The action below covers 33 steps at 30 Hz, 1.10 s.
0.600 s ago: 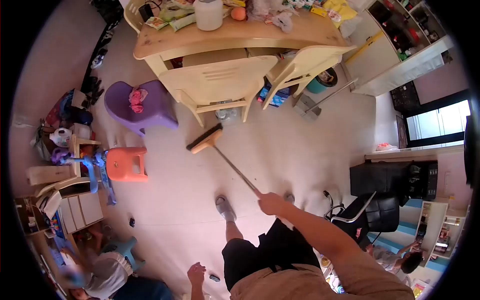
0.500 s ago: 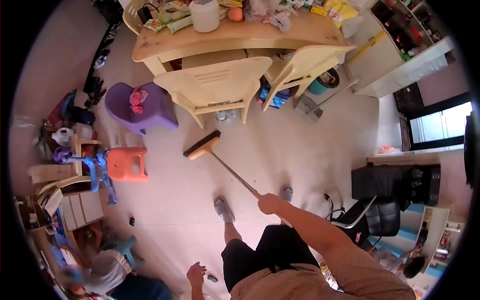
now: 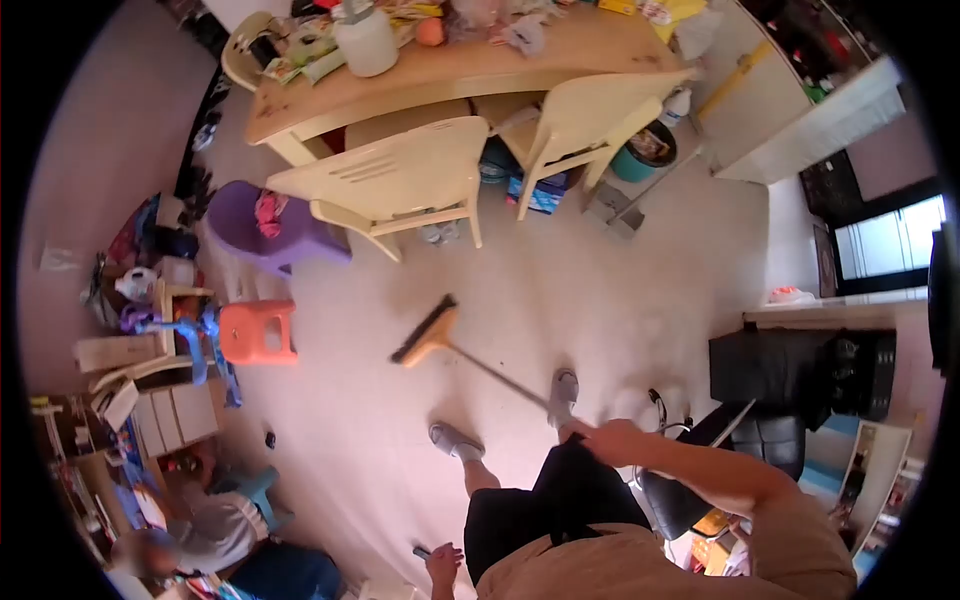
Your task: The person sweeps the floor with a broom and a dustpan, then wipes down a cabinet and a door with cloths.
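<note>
My right hand [image 3: 612, 442] is closed around the handle of a long broom [image 3: 500, 378], at my right thigh. The broom's orange head [image 3: 432, 342] with dark bristles rests on the floor ahead of my feet, to the left of the handle. Down by my left side hangs my left hand [image 3: 443, 563], fingers loosely apart and holding nothing. A small dark object [image 3: 421, 551] appears beside its fingertips, seemingly on the floor. Tiny dark specks lie on the floor near the broom.
A cluttered table [image 3: 450, 88] with cream chairs [image 3: 390, 175] stands ahead. Left are a purple chair [image 3: 270, 240] and an orange stool [image 3: 258, 332]. A dustpan [image 3: 615, 210] sits by a green bin [image 3: 640, 155]. A seated person [image 3: 215, 530] is lower left; a black chair [image 3: 765, 440] is right.
The broom head has moved right and nearer to me. My right hand has drawn back to the right with the handle. My left hand has shifted right, and my view has turned slightly.
</note>
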Tool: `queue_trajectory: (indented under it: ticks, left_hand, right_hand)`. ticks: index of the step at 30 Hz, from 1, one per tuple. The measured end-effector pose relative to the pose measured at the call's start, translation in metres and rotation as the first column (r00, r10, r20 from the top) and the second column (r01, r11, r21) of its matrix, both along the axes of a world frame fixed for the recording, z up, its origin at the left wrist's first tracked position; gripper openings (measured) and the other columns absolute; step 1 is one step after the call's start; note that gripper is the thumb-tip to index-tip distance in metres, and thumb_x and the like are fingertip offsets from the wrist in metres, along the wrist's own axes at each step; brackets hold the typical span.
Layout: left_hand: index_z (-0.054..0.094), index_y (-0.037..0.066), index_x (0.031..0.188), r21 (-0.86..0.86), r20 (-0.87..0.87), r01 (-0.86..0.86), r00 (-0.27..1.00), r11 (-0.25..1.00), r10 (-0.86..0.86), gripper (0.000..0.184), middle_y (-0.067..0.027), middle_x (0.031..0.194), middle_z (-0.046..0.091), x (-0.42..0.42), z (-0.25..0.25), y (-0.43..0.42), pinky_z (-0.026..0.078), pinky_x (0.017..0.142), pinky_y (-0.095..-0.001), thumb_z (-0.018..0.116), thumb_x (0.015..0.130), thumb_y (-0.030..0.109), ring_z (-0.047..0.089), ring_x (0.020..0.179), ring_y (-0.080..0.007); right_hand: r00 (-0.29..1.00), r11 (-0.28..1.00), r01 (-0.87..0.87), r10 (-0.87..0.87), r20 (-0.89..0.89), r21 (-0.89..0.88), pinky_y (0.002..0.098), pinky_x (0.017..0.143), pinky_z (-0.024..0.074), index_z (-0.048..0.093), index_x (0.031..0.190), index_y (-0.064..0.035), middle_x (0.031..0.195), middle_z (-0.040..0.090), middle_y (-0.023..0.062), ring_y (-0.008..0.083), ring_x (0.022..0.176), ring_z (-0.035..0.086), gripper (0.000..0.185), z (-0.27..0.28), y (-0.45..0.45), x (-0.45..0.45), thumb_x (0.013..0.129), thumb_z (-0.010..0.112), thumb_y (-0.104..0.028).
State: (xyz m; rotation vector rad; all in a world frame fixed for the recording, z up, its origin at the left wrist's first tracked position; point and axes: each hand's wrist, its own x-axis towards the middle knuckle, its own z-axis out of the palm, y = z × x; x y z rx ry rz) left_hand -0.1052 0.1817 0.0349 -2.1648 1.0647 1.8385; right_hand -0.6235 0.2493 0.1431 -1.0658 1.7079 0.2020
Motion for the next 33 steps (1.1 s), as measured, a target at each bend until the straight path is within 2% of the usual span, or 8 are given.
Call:
queue_trajectory:
  ticks: [6, 10, 14, 23, 28, 30, 31, 33]
  left_hand:
    - [0.055, -0.002, 0.116, -0.100, -0.150, -0.056, 0.988, 0.993, 0.041, 0.036, -0.0124, 0.084, 0.067, 0.002, 0.034, -0.070, 0.053, 0.057, -0.0292, 0.055, 0.093, 0.025, 0.066, 0.069, -0.0206]
    - [0.057, -0.001, 0.114, -0.139, -0.005, -0.063, 0.998, 0.988, 0.062, 0.032, -0.0109, 0.085, 0.068, 0.016, 0.058, -0.071, 0.053, 0.058, -0.0290, 0.054, 0.092, 0.022, 0.066, 0.068, -0.0189]
    - [0.059, 0.001, 0.112, -0.033, 0.001, -0.165, 0.986, 0.986, 0.165, 0.031, -0.0110, 0.085, 0.068, 0.046, 0.032, -0.044, 0.052, 0.057, -0.0293, 0.055, 0.091, 0.023, 0.066, 0.068, -0.0192]
    - [0.060, 0.001, 0.111, 0.086, -0.007, -0.196, 0.980, 0.977, 0.197, 0.030, -0.0120, 0.089, 0.068, 0.032, 0.013, 0.018, 0.052, 0.062, -0.0302, 0.055, 0.092, 0.024, 0.066, 0.072, -0.0196]
    - [0.059, 0.000, 0.111, 0.104, -0.006, -0.183, 0.983, 0.978, 0.185, 0.032, -0.0125, 0.089, 0.068, 0.047, 0.008, 0.017, 0.052, 0.061, -0.0301, 0.054, 0.092, 0.025, 0.066, 0.072, -0.0195]
    - [0.058, -0.001, 0.112, 0.072, -0.015, -0.212, 0.977, 0.975, 0.213, 0.033, -0.0134, 0.086, 0.068, 0.056, 0.015, 0.009, 0.052, 0.058, -0.0287, 0.054, 0.092, 0.024, 0.066, 0.070, -0.0197]
    - [0.057, -0.002, 0.113, 0.058, -0.001, -0.222, 0.975, 0.973, 0.223, 0.032, -0.0133, 0.084, 0.068, 0.059, 0.017, 0.004, 0.051, 0.056, -0.0270, 0.054, 0.092, 0.022, 0.066, 0.069, -0.0193]
    - [0.057, -0.002, 0.112, 0.004, -0.052, -0.225, 0.973, 0.974, 0.225, 0.033, -0.0127, 0.084, 0.068, 0.084, 0.005, 0.007, 0.051, 0.055, -0.0272, 0.055, 0.091, 0.023, 0.065, 0.067, -0.0187]
  right_hand:
    - [0.998, 0.986, 0.033, -0.025, 0.051, -0.166, 0.0463, 0.066, 0.0509, 0.031, 0.143, -0.0159, 0.088, 0.065, 0.0164, 0.0328, 0.080, 0.065, 0.064, -0.085, -0.144, 0.097, 0.082, 0.052, -0.015]
    - [0.997, 0.969, -0.006, -0.012, -0.074, -0.246, 0.0453, 0.067, 0.0519, 0.045, 0.135, -0.0149, 0.087, 0.067, 0.0137, 0.0308, 0.080, 0.066, 0.054, -0.118, -0.158, 0.107, 0.082, 0.052, -0.016]
    - [0.980, 0.984, -0.136, 0.116, -0.162, -0.115, 0.0463, 0.065, 0.0512, 0.037, 0.141, -0.0298, 0.084, 0.066, 0.0134, 0.0317, 0.077, 0.066, 0.058, -0.108, -0.076, 0.038, 0.085, 0.044, -0.014]
    - [0.932, 0.938, -0.256, 0.303, -0.197, 0.234, 0.0463, 0.058, 0.0488, 0.028, 0.145, -0.0262, 0.076, 0.064, 0.0156, 0.0337, 0.071, 0.065, 0.065, 0.039, -0.018, -0.007, 0.085, 0.051, -0.015]
    - [0.961, 0.954, -0.275, 0.269, -0.057, -0.119, 0.0458, 0.056, 0.0496, 0.030, 0.143, -0.0235, 0.073, 0.062, 0.0157, 0.0324, 0.066, 0.064, 0.062, -0.045, -0.037, 0.074, 0.085, 0.049, -0.015]
    - [0.971, 0.961, -0.237, 0.237, -0.016, -0.143, 0.0438, 0.053, 0.0495, 0.021, 0.146, -0.0374, 0.076, 0.061, 0.0158, 0.0307, 0.064, 0.063, 0.066, -0.022, -0.103, 0.110, 0.089, 0.045, -0.016]
    - [0.995, 0.966, -0.091, 0.098, 0.017, -0.243, 0.0442, 0.057, 0.0506, 0.030, 0.142, -0.0372, 0.080, 0.063, 0.0173, 0.0310, 0.069, 0.065, 0.059, -0.101, -0.100, 0.153, 0.090, 0.045, -0.016]
    - [0.981, 0.949, -0.192, 0.174, -0.090, -0.252, 0.0437, 0.065, 0.0519, 0.057, 0.120, -0.0177, 0.084, 0.065, 0.0159, 0.0310, 0.077, 0.066, 0.031, -0.133, -0.147, 0.196, 0.091, 0.047, -0.023]
